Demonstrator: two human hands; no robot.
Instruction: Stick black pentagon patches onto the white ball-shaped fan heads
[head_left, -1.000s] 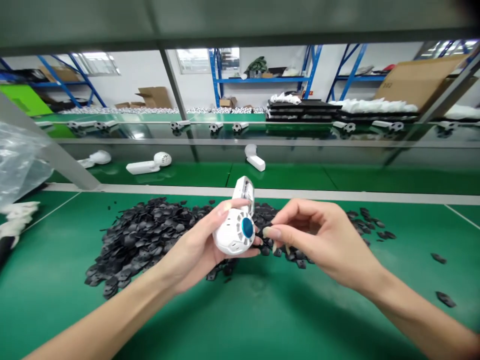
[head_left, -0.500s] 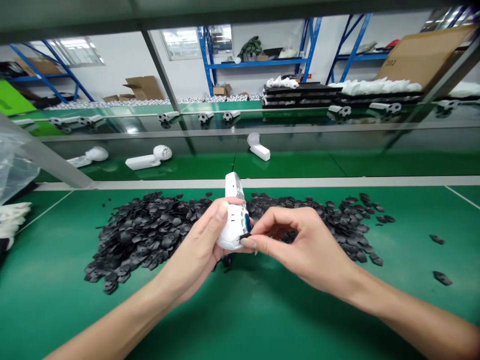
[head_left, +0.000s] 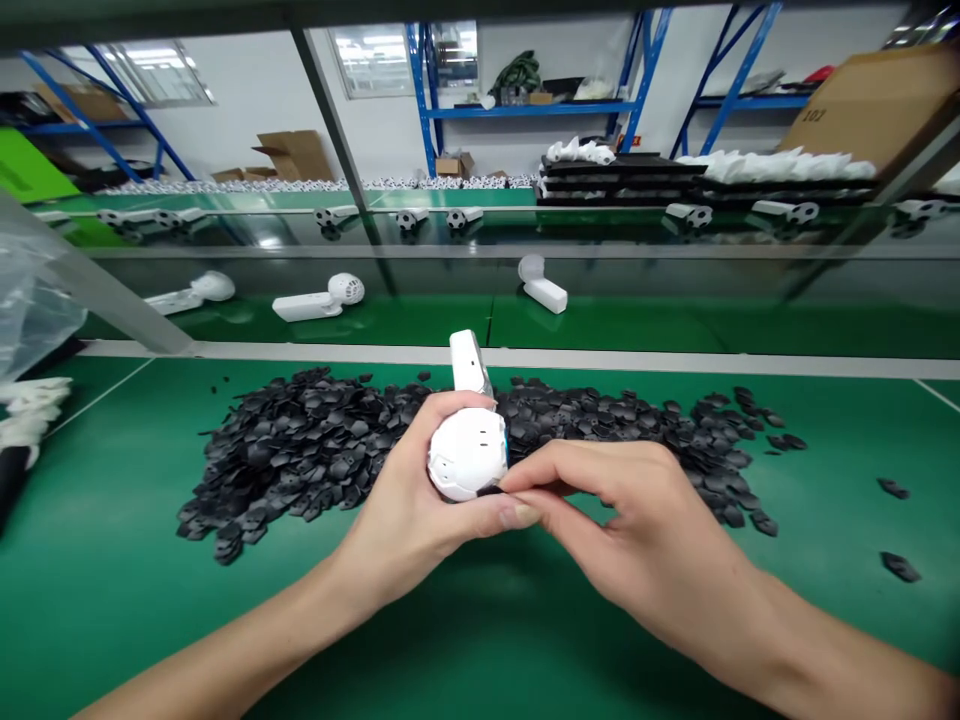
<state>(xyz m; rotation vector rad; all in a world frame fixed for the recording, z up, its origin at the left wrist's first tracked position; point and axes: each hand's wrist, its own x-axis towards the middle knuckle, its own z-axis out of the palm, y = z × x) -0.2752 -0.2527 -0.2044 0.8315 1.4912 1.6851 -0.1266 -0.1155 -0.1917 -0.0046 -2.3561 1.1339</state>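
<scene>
A white handheld device (head_left: 468,455) with a round, ball-like head and a straight handle is in the middle of the view, handle pointing away. My left hand (head_left: 409,500) is closed around its head, the thumb along the near edge. At the head's lower right edge, my right hand (head_left: 600,520) pinches a small black plastic piece (head_left: 491,490) that touches the white shell. Fingertips hide most of that piece. A thin blue strip shows on the head's right side. Behind both hands lies a wide heap of black plastic pieces (head_left: 300,440).
Beyond a pale rail (head_left: 600,360), more white devices (head_left: 319,300) lie on a green belt (head_left: 420,325). Football-patterned devices (head_left: 465,217) sit on a ledge above. Two loose black pieces (head_left: 898,567) are at the right; a slanted metal post (head_left: 112,290) stands left.
The device has turned in my left hand, so its head faces me more. My left thumb has moved down to the near edge, close to my right fingertips. The camera view has shifted slightly.
</scene>
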